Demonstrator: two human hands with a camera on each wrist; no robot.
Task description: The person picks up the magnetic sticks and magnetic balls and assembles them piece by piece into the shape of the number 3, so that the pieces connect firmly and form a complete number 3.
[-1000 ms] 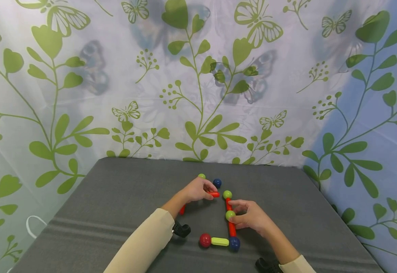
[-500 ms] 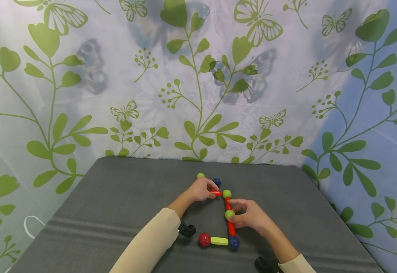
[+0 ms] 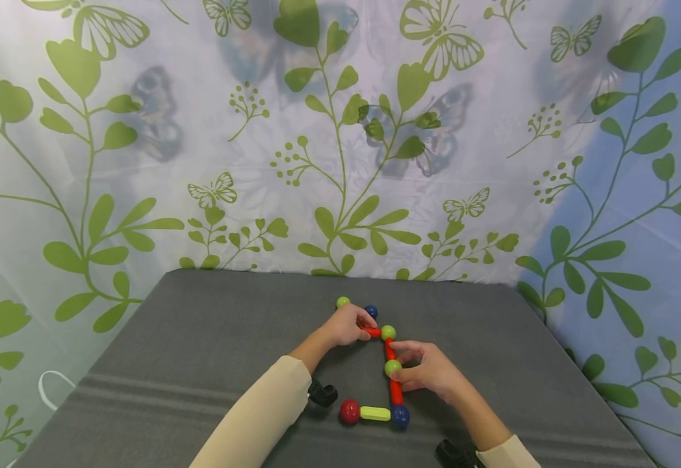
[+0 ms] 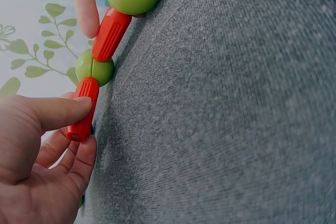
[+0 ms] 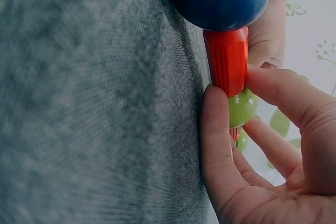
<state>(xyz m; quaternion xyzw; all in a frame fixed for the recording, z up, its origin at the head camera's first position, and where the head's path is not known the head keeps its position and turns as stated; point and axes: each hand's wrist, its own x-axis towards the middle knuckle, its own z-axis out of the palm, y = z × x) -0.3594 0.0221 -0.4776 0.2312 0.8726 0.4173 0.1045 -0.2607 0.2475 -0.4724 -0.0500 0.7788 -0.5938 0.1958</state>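
Note:
My left hand (image 3: 347,325) pinches a short red rod (image 4: 83,111) between thumb and fingers. The rod's tip touches the far green ball (image 4: 95,68) of a chain of balls and rods. My right hand (image 3: 436,372) steadies that chain near its middle green ball (image 3: 394,368), thumb and finger around the near red rod (image 5: 229,62). Another red rod (image 3: 390,349) joins the two green balls. At the near end, a large blue ball (image 3: 400,416) links to a yellow-green rod (image 3: 375,413) and a red ball (image 3: 349,411).
Just beyond my left hand lie a loose-looking green ball (image 3: 343,302) and a blue ball (image 3: 371,312), partly hidden by it. Everything rests on a grey cloth-covered table (image 3: 212,331). A leaf-printed curtain (image 3: 340,162) hangs behind; a white cable loop (image 3: 48,387) is at the left.
My left hand has moved slightly right, bringing the red rod's tip against the far green ball. A red rod seen by the left wrist a second ago is now hidden. The right hand stays put.

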